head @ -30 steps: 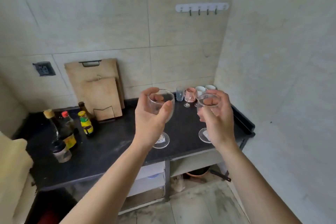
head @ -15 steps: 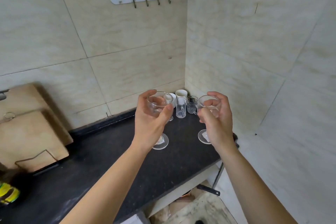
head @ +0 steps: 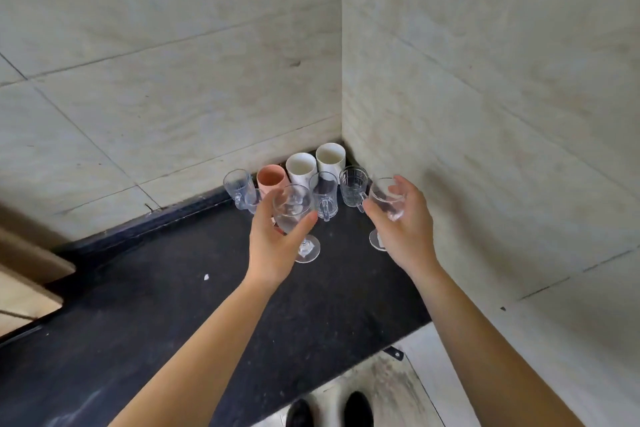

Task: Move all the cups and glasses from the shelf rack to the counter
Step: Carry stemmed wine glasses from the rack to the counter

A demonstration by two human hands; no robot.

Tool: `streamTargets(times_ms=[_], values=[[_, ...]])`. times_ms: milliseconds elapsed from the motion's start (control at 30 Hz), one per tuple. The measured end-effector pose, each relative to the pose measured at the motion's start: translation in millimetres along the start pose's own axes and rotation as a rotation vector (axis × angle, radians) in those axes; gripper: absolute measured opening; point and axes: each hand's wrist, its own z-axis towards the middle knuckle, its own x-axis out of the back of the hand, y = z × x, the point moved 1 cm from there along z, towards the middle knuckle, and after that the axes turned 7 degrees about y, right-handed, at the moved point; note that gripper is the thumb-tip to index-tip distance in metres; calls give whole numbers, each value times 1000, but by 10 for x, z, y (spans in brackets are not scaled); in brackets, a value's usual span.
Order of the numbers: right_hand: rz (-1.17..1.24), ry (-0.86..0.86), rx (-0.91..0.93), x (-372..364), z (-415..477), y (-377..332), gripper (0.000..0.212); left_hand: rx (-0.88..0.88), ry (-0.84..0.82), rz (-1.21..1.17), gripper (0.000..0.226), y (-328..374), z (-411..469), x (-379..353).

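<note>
Glasses and cups stood clustered in the back corner of the counter (head: 173,305), against the two walls, so a good part of the job looked done. Counted there: two white cups (head: 301,166) (head: 330,156), one pink cup (head: 272,180), one tall glass (head: 237,184) at the left end, one plain mug (head: 323,192) and one cut mug (head: 353,184), six in all. A small clear shape beside the tall glass could have been its handle or a seventh piece; I could not tell which.

Two more were in the hands. The left hand (head: 273,246) wrapped fingers and thumb round the bowl of the left stem glass (head: 292,206), just in front of the pink cup. The right hand (head: 405,229) gripped the bowl of the right stem glass (head: 386,198) likewise, beside the cut mug. Both bases hung low over the counter; whether they touched it I could not tell. That made eight pieces at least.

Setting these two down seemed the step in hand. The rack was out of view, so what remained on it could not be judged.
</note>
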Motion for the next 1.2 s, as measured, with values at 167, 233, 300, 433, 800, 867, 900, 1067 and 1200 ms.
streamTargets(times_ms=[167,233,300,433,800,867,900,1067,1200], values=[[-188,-150,-30,-246,225,611,48,116,-81,93,72,-554,309,-293],[-222,-183,-55,-370,307,790,41,167,-107,126,77,-753,433,-390],[-263,-216,-98,-512,394,949,42,202,-124,149,79,-921,557,-469],[-306,-270,-150,-817,534,1166,50,213,-160,186,79,-1187,787,-607],[-388,-283,-195,-1247,631,1445,69,223,-240,184,64,-1420,1035,-793],[-399,-285,-204,-1268,651,1456,71,199,-257,207,70,-1428,1049,-795],[-407,-290,-207,-1272,656,1456,72,183,-261,223,74,-1435,1052,-791],[-475,-315,-197,-1264,641,1431,75,186,-272,250,82,-1473,1033,-761],[-557,-340,-181,-1237,657,1273,84,165,-296,314,87,-1394,1025,-721]])
